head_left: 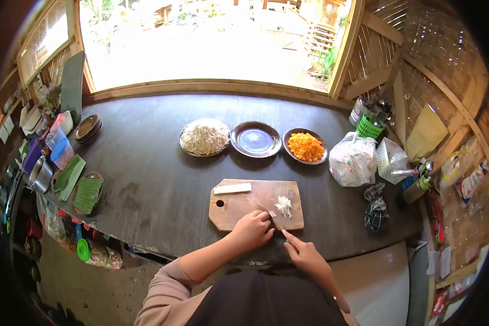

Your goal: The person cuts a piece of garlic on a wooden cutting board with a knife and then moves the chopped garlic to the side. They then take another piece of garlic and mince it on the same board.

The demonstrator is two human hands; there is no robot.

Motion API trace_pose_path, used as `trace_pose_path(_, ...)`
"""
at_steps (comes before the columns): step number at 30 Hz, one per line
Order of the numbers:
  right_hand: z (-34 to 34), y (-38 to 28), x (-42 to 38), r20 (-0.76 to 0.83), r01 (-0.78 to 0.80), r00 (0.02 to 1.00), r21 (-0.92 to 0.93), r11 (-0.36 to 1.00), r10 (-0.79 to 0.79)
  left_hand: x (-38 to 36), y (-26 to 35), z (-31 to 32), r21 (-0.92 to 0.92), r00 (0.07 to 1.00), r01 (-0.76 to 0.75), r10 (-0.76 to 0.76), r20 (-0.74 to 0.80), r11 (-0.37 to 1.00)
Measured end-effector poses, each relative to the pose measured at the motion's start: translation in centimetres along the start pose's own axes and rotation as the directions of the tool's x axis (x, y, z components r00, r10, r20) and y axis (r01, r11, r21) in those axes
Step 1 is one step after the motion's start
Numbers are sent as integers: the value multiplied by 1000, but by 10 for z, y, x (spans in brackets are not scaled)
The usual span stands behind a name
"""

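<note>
Left hand point(254, 227): bent palm-down over the near edge of the board, with fingers curled in toward the blade; can't tell whether gripping the bit under there or just steadying it, too small to see.
Right hand point(305, 255): closed around the knife handle, index finger poked forward toward the blade, hanging just off the near side of the board.
Knife point(276, 221): slanted up and left, tip right by the left fingertips.
Small pale bit point(272, 214): next to the blade tip, near the middle of the board.
Arms: left one coming in diagonally from lower left, elbow out wide, beige sleeve point(171, 280) bunched up by the elbow; right one angled in from lower right, tucked closer to the body.
White block point(232, 188): lying lengthwise along the far left of the board, near the hole.
White shreds point(283, 206): heaped on the board's right half, just beyond the knife.
Wooden cutting board point(244, 209): flat on the dark table point(146, 174), close to the near edge.
Behind the board: lined up left to right, a plate piled with pale shreds point(204, 137), a dark plate point(255, 139), then a bowl of orange shreds point(306, 146).
Right side: white plastic bag point(354, 159) beside a white basket point(388, 163).
Left side: banana-leaf pieces point(70, 176) near a metal pot point(40, 175).
</note>
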State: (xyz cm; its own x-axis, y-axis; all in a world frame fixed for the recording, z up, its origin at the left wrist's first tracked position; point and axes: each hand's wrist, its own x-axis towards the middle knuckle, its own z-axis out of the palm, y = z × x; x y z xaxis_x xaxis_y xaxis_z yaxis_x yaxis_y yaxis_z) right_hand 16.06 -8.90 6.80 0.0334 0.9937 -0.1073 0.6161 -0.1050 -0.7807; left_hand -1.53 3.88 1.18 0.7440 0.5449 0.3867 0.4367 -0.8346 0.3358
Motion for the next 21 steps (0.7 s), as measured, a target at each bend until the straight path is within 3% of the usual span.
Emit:
trace_pose_path(5,-4,2,-4,20,-17,1000,-14,1000,17,0,6,-5,39,1000,10,-10,12,999)
trace_pose_path(7,5,5,3,20,-30,999,-11,999,30,0,3,-1,-29,999,27,-26,34,999)
trace_pose_path(9,15,11,10,-56,70,996,-24,997,-72,0,4,-1,-25,999,24,-23,34,999)
trace_pose_path(16,2,15,-6,0,35,999,-19,999,-35,0,4,-1,9,1000,-7,7,10,1000)
trace_pose_path(21,18,22,9,-86,119,989,-22,993,-120,2,6,-5,2,998,26,-26,62,1000)
